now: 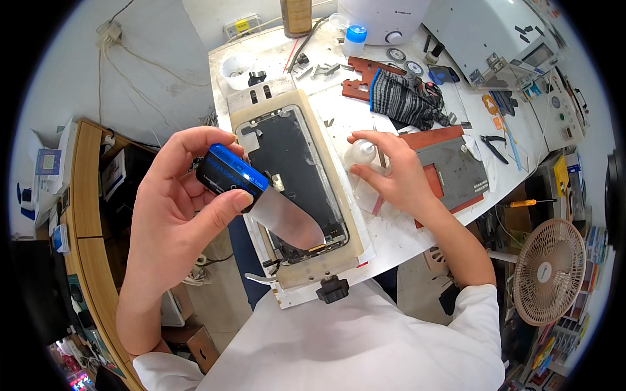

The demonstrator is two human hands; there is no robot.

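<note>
My left hand (pixel 173 208) grips the blue and black handle (pixel 235 173) of a tool with a wide, thin metal blade (pixel 283 218). The blade reaches over the lower end of a dark phone or small tablet (pixel 277 150), its tip at or just above the inner edge. The device lies in a beige holding fixture (pixel 353 251) with a black knob (pixel 332 289) at the near end. My right hand (pixel 401 173) has thumb and fingers round a small translucent white bottle (pixel 362 152) with a nozzle, just right of the fixture.
A striped glove (pixel 404 94), red-brown plates (pixel 450 173), pliers (pixel 493 146) and small parts lie on the white bench (pixel 385 247). Bottles (pixel 355 40), a white appliance (pixel 381 19) and machines (pixel 557 107) stand behind and right. A fan (pixel 548 277) is at lower right, wooden furniture (pixel 88 234) left.
</note>
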